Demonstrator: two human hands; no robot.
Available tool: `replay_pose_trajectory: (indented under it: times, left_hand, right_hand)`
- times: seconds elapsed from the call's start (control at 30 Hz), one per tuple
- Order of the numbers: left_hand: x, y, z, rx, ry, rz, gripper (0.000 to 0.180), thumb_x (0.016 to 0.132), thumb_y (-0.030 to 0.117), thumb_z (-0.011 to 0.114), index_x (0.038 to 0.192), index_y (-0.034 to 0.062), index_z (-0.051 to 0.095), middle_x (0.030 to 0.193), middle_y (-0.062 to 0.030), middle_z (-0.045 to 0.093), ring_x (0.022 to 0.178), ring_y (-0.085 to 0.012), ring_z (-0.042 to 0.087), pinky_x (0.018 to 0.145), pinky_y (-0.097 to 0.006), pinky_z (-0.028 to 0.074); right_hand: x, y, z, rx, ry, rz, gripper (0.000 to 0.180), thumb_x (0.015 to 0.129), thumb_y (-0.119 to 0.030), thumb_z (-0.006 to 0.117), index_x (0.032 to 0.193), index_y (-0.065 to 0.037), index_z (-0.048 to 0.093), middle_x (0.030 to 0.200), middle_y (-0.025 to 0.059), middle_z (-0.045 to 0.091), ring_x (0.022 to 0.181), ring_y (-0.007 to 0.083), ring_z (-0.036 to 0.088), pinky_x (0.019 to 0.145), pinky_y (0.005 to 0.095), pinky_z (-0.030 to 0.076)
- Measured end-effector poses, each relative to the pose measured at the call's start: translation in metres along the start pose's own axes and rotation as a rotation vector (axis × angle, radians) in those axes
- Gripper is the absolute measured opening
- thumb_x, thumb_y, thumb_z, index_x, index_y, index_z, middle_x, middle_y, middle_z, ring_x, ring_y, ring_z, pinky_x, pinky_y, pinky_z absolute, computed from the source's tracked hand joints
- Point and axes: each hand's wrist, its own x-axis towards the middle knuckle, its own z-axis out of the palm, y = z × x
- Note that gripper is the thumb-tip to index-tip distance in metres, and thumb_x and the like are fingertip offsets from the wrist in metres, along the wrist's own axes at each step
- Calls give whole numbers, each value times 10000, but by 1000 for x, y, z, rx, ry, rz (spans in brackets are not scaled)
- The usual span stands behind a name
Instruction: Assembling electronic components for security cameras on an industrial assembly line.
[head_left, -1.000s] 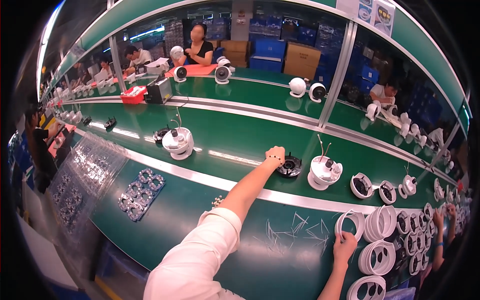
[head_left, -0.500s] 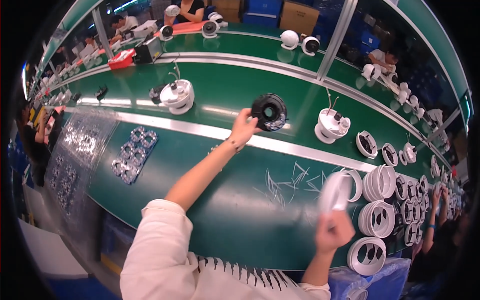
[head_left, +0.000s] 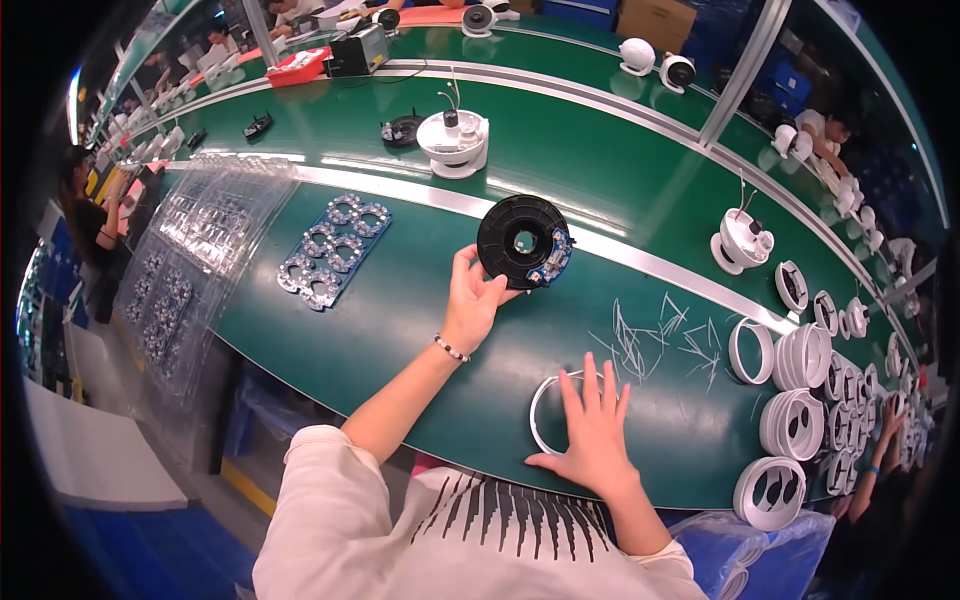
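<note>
White ring (head_left: 534, 412) is set on the bench (head_left: 485, 415) near its front edge, open right hand (head_left: 597, 435) spread over it, contact unclear; could be knocked off by a swipe. Black housing (head_left: 503, 240) is pinched aloft at its lower rim by left hand (head_left: 472, 305); if the 1-sided grip slips, blue board (head_left: 553, 262) could be cracked.

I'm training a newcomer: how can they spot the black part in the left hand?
Start at the long green bench and find the left hand. It holds a black disc with a central hole. Unlike the black parts lying beyond, it is held and shows a blue circuit board.
</note>
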Motion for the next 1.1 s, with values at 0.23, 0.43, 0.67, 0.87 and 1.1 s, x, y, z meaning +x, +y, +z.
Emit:
replay_pose_trajectory:
  times: [0.23, 0.43, 0.67, 0.87, 1.1]
  left_hand:
    - [-5, 0, 9, -61, -79, 104, 549, 799, -114, 389, 1244, 62, 121, 1233, -150, 336, 1117, -230, 422, 903, -391, 429]
    - [-12, -12, 9, 39, -141, 100, 719, 758, -154, 395, 1321, 90, 19, 1276, -142, 296, 1160, -227, 377, 906, -382, 418]
    - [-13, -17, 8, -9, -89, 165, 758, 746, -154, 409, 1346, 94, 17, 1294, -126, 272, 1185, -226, 344, 921, -370, 405]
    - [-23, -26, 13, 122, -290, 92, 723, 730, -119, 458, 1333, 40, 93, 1324, -114, 264, 1210, -204, 315, 983, -351, 306]
    - [-12, 1, -7, -691, -335, -689, 673, 788, 441, 384, 1300, 19, 269, 1310, -144, 336, 1216, -279, 325, 1018, -425, 243]
  right_hand:
    - [0, 12, 11, 137, 59, 84, 1091, 433, -420, 801, 1291, -20, 259, 1339, 237, 182, 1217, 424, 200, 924, 578, 228]
    - [-7, 24, 6, 142, -21, 139, 1130, 411, -369, 815, 1296, 8, 223, 1328, 219, 217, 1195, 400, 246, 984, 468, 235]
    - [32, 52, 15, 979, 654, 123, 1078, 488, -193, 813, 1316, 6, 153, 1246, 192, 330, 1141, 276, 369, 949, 365, 307]
    - [96, 24, 17, 1060, 639, 66, 1154, 493, -319, 822, 1314, 38, 95, 1257, 230, 268, 1174, 309, 328, 974, 373, 284]
    - [94, 22, 16, 827, 458, 28, 1152, 471, -350, 820, 1316, 21, 131, 1282, 272, 248, 1193, 362, 289, 974, 406, 287]
